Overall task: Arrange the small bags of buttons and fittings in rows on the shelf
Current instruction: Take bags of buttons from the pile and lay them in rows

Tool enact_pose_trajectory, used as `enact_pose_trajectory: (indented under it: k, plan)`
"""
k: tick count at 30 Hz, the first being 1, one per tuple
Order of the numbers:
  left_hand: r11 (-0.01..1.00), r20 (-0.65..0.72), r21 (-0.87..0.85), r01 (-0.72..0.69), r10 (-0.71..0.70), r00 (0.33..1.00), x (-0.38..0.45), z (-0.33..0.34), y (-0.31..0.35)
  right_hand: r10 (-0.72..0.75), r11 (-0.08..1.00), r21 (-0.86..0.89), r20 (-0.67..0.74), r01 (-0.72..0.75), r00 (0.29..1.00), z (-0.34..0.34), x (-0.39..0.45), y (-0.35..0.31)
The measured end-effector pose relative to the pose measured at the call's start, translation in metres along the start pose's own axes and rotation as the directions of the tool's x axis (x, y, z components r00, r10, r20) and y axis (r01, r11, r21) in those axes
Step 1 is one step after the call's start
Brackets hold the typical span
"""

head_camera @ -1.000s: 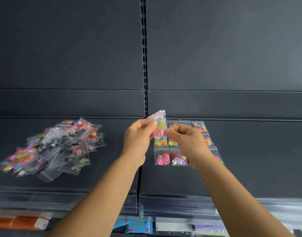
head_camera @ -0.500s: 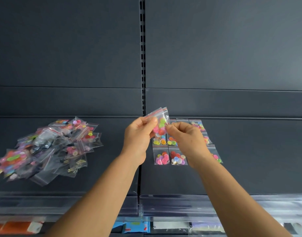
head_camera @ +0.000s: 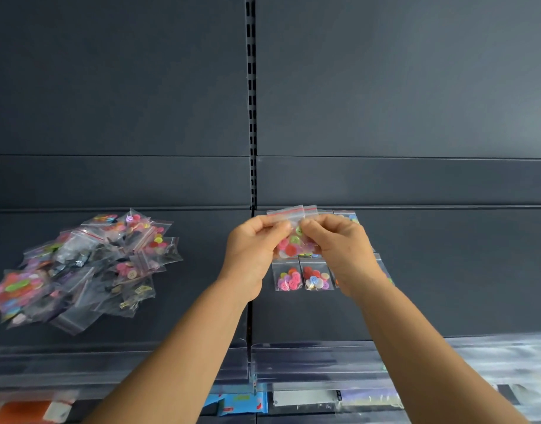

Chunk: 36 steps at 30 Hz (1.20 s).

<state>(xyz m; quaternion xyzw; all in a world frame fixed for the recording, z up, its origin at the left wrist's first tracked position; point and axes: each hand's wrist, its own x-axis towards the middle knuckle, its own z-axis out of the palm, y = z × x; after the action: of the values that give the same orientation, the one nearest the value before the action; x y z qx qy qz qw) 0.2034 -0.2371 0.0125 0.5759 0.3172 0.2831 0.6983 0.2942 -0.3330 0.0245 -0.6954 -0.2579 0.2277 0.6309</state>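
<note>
We pinched one button bag (head_camera: 290, 240) between left hand (head_camera: 252, 255) and right hand (head_camera: 342, 252), fingers curled, above rowed bags (head_camera: 302, 278), loose pile (head_camera: 88, 264) left on shelf (head_camera: 446, 270).

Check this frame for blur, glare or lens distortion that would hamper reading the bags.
Head view: wide-angle bend shows in the shelf's front strip, which is smeared and catches pale glare at the lower right. The held bag between left hand and right hand is slightly soft; the loose pile blurs toward the left edge. Lighting is even, without hard shadows.
</note>
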Motion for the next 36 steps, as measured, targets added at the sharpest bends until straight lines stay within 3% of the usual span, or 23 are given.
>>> enact_pose_trajectory:
  k: [4,11,15,20,22,25,27,31,36]
  plan:
    - [0.999,-0.033,0.018,0.042,-0.042,0.999,-0.007,-0.001,-0.008,0.069,0.997,0.052,-0.083,-0.065,0.994,-0.011,-0.008,0.006]
    - [0.963,-0.02,0.267,0.026,-0.021,1.0,-0.03,0.001,-0.033,0.128,0.969,-0.199,-0.087,-0.143,0.988,-0.033,-0.03,0.024]
    - [0.892,0.013,0.452,-0.022,0.018,1.0,-0.043,0.002,-0.052,0.164,0.926,-0.325,-0.112,-0.192,0.98,-0.043,-0.039,0.044]
    - [0.732,0.017,0.678,-0.074,0.084,0.996,-0.049,0.002,-0.06,0.166,0.878,-0.443,-0.075,-0.182,0.983,-0.037,-0.042,0.061]
    - [0.639,0.033,0.763,-0.098,0.112,0.993,-0.052,0.0,-0.058,0.128,0.819,-0.556,-0.063,-0.142,0.99,-0.035,-0.044,0.064]
    - [0.396,0.106,0.898,-0.193,0.232,0.967,-0.055,-0.004,-0.058,-0.024,0.629,-0.777,-0.033,-0.011,0.999,-0.037,-0.051,0.066]
    - [0.313,0.178,0.914,-0.259,0.266,0.948,-0.06,-0.004,-0.058,-0.099,0.585,-0.804,0.058,0.105,0.993,-0.039,-0.054,0.064]
    - [0.246,0.322,0.897,-0.367,0.205,0.924,-0.066,-0.006,-0.063,-0.17,0.547,-0.756,0.32,0.359,0.932,-0.041,-0.056,0.068]
    - [0.274,0.425,0.851,-0.448,0.14,0.894,-0.065,-0.012,-0.065,-0.166,0.574,-0.737,0.323,0.358,0.932,-0.04,-0.058,0.072]
